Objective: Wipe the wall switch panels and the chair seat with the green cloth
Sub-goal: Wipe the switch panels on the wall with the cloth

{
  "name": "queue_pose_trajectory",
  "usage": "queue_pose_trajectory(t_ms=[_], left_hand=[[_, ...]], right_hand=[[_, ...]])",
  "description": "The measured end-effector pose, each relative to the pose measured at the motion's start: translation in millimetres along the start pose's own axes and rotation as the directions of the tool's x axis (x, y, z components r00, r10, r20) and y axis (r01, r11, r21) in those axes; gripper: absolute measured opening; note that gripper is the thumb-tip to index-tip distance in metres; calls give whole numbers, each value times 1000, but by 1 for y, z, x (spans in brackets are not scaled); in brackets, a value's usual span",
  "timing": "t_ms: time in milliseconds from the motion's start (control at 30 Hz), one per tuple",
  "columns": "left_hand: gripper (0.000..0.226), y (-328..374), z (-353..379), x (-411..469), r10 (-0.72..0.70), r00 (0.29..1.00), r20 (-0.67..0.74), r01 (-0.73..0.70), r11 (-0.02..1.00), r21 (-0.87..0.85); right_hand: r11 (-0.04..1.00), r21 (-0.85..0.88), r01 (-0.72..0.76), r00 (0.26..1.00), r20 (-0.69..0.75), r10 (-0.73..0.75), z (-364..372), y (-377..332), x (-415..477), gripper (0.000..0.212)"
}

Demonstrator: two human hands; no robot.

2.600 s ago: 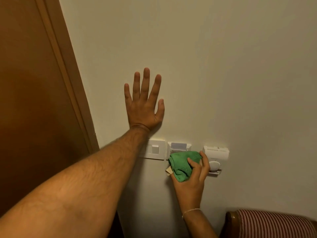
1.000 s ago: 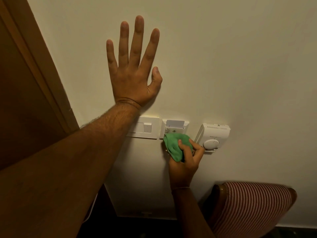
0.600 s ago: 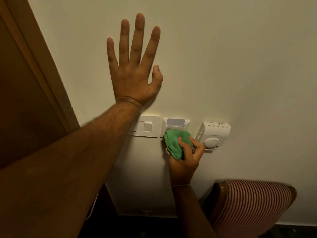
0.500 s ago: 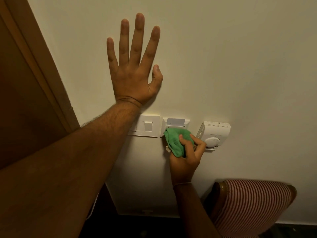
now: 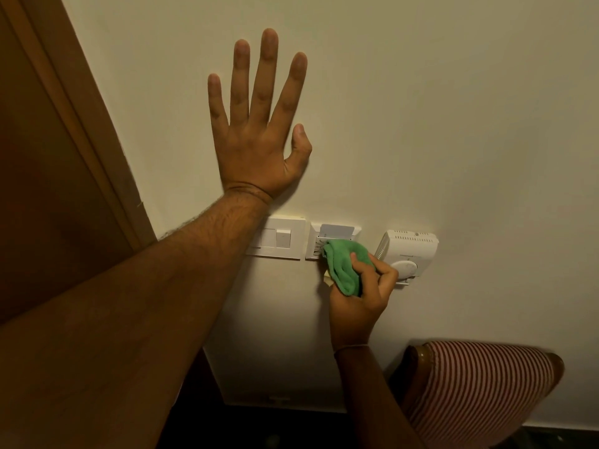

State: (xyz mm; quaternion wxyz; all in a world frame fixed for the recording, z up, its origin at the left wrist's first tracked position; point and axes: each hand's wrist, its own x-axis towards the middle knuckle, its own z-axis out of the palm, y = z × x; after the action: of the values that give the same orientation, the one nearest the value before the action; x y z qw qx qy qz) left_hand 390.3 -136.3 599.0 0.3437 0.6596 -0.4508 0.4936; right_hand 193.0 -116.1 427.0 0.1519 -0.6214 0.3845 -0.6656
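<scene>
My left hand (image 5: 259, 134) lies flat on the cream wall with its fingers spread, just above a white switch panel (image 5: 282, 238). My right hand (image 5: 361, 296) grips a bunched green cloth (image 5: 345, 265) and presses it on the lower part of the middle panel (image 5: 335, 233), which holds a card slot. A white thermostat (image 5: 410, 251) with a round dial sits to the right, touching my fingers. The striped chair seat (image 5: 479, 387) is at the lower right, below my wrist.
A brown wooden door and its frame (image 5: 81, 131) fill the left side. The chair's wooden edge (image 5: 418, 367) stands close to the wall. Dark floor shows along the bottom.
The cloth has shifted slightly on the middle panel as my right hand rubs it. My left hand stays pressed on the wall. Over the longer span the view tilted down toward the chair.
</scene>
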Motion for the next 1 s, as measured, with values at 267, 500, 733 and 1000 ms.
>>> queue_pose_trajectory(t_ms=[267,500,733,1000], left_hand=[[93,0,1,0,7,1000,-15,-7,1000,1],[84,-1,0,-1,3,1000,0,-3,1000,-13],[83,-1,0,0,-1,1000,-4,1,1000,-12],[82,-1,0,0,1,1000,-7,-1,1000,-20]], right_hand=[[998,51,25,999,-48,-22,8,-7,14,38],[999,24,33,995,89,-35,3,6,2,53],[995,-74,70,992,114,-62,20,5,2,85],[987,-124,102,978,192,-77,25,31,-17,78]])
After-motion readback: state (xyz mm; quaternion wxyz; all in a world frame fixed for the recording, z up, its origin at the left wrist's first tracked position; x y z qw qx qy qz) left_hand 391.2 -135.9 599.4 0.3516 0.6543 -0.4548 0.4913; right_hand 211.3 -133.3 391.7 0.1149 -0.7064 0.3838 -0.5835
